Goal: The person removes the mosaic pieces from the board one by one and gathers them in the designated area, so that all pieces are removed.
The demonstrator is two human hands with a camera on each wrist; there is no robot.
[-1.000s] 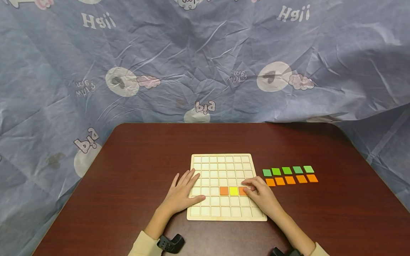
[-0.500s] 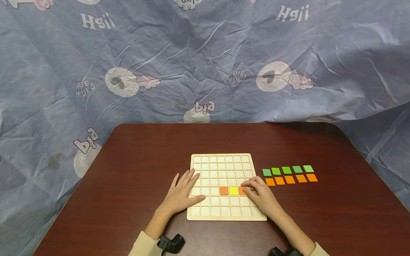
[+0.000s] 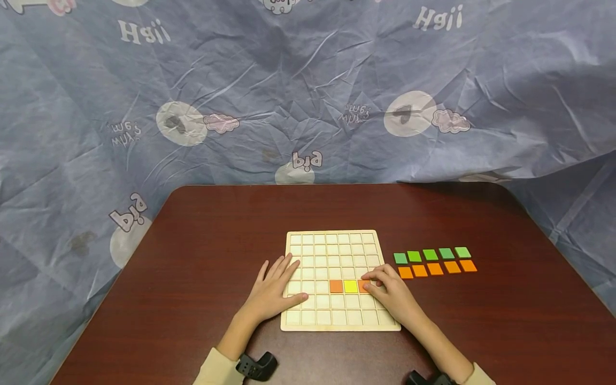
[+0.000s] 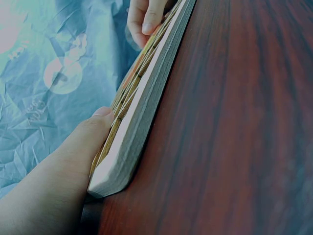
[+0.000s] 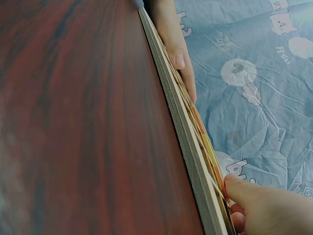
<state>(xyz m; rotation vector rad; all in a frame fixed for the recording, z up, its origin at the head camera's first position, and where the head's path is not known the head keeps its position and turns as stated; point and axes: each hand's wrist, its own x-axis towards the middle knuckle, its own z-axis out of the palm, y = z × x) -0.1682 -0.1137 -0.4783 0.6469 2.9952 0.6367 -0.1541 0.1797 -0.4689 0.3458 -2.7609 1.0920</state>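
Note:
A pale wooden grid board [image 3: 332, 328] lies on the table, its cells square and shallow. Within one row sit an orange tile [image 3: 336, 286], a yellow tile [image 3: 351, 286] and, at the right, a second orange tile [image 3: 363, 286]. My right hand [image 3: 397, 297] pinches that second orange tile between thumb and bent fingers, partly covering it; in the right wrist view the thumb [image 5: 239, 188] is right at the board's surface. Across the board's left edge rests my left hand [image 3: 271, 291], fingers spread, with its thumb [image 4: 100, 122] over the cells.
Right of the board lie two rows of loose tiles: green tiles [image 3: 430, 254] behind, orange tiles [image 3: 435, 269] in front. The dark red-brown table [image 3: 216, 224] ends at a hanging grey-blue cloth [image 3: 308, 96]. Black wrist bands [image 3: 257, 367] sit on both forearms.
Both hands and the tiles keep their places. The head view has shifted very slightly.

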